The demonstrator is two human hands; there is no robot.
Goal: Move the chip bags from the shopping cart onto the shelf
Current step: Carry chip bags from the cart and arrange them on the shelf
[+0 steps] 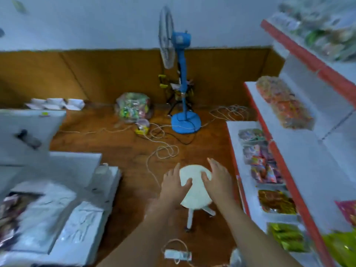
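Both my hands rest on the round seat of a small white stool (194,191) standing on the brown floor. My left hand (174,185) grips its left edge and my right hand (216,179) its right edge. A white shelf unit with red edges (289,182) runs along the right, stocked with bags of chips and snacks (283,105). More snack packs (264,164) fill its lower tiers, and a green bag (341,249) lies at the bottom right. No shopping cart is in view.
A blue pedestal fan (181,74) stands against the far wall, with cords (163,149) looping across the floor. A clear sack of sweets (133,107) sits beside it. White counters and boxes (57,199) crowd the left. A power strip (178,255) lies near my feet.
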